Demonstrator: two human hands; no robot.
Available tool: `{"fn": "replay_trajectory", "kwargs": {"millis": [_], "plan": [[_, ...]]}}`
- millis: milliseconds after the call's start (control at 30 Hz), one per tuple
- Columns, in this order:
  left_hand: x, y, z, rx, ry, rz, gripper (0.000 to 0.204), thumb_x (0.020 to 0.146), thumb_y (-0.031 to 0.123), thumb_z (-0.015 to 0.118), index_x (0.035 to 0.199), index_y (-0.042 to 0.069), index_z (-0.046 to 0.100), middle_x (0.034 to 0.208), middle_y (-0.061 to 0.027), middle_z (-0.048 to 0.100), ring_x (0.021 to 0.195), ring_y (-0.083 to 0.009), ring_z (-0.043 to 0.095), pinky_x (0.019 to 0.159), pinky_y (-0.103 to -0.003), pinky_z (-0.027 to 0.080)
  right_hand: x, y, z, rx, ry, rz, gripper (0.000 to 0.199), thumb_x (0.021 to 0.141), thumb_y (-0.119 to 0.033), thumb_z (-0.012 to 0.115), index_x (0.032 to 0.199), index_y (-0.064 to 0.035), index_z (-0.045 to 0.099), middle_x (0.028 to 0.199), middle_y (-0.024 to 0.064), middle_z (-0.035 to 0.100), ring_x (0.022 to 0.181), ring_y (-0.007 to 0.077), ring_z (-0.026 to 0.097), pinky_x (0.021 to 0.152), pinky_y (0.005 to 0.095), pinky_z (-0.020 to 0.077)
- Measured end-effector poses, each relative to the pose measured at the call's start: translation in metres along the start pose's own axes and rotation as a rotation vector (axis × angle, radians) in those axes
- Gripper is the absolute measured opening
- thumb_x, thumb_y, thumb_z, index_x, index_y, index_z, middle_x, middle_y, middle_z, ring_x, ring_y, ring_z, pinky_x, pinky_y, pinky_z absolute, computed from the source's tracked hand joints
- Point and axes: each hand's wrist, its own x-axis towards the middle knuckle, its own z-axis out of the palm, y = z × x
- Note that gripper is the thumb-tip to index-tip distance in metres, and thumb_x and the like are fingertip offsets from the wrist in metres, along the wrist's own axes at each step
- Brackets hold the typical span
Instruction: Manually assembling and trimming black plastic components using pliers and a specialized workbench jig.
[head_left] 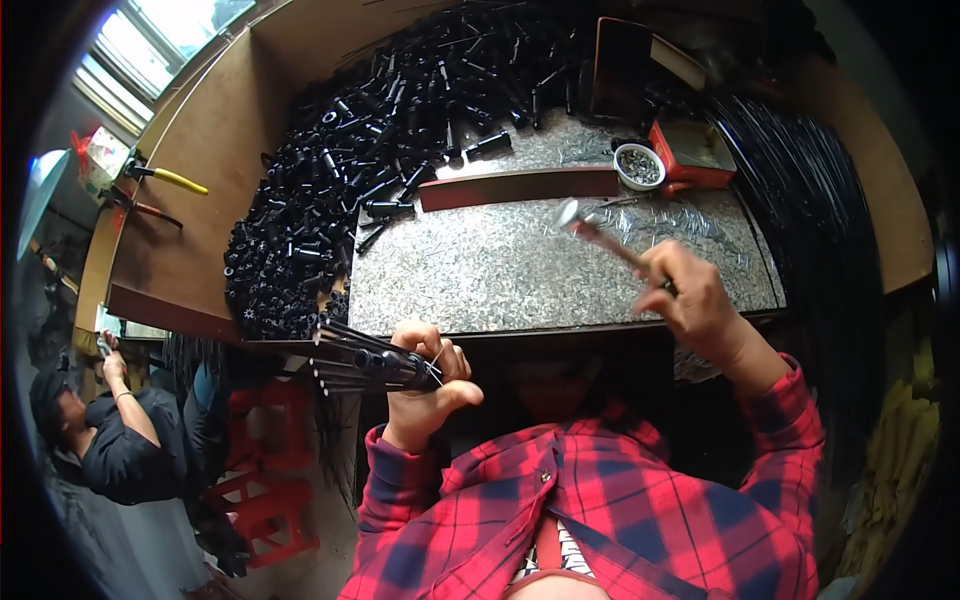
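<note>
Nearest the lens, the left hand [425, 375] grips a bundle of thin black rods [365, 365] at the tabletop's [500, 270] six-o'clock edge, while the right hand [695, 295] at four o'clock clutches a hammer [600, 232], its head pointing toward ten o'clock over the speckled surface.

open red box [692, 152] beside white bowl [638, 166]
</note>
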Motion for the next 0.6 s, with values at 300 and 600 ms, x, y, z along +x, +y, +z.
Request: {"fn": "replay_trajectory", "kwargs": {"millis": [300,600], "plan": [[-0.005,0.004,0.007,0.213,0.104,-0.075,0.09,0.051,0.051,0.084,0.111,0.008,0.032,0.058,0.0067,0.042,0.049,-0.0036,0.041,0.048,-0.019,0.031,0.025,-0.05,0.026,-0.414,0.106,-0.389,0.026,0.079,-0.023,0.068,0.079,-0.0037,0.05,0.107,0.0133,0.054,0.103,0.0301,0.056,0.092,0.0498,0.0422],[-0.007,-0.002,0.005,0.112,0.163,-0.048,0.088,0.054,0.044,0.082,0.116,0.007,0.033,0.068,0.0036,0.054,0.057,-0.0035,0.048,0.053,-0.017,0.038,0.032,-0.057,0.039,-0.775,0.36,-0.425,0.023,0.081,-0.021,0.065,0.091,-0.004,0.055,0.122,0.0112,0.05,0.126,0.0318,0.044,0.107,0.0653,0.0212]]}}
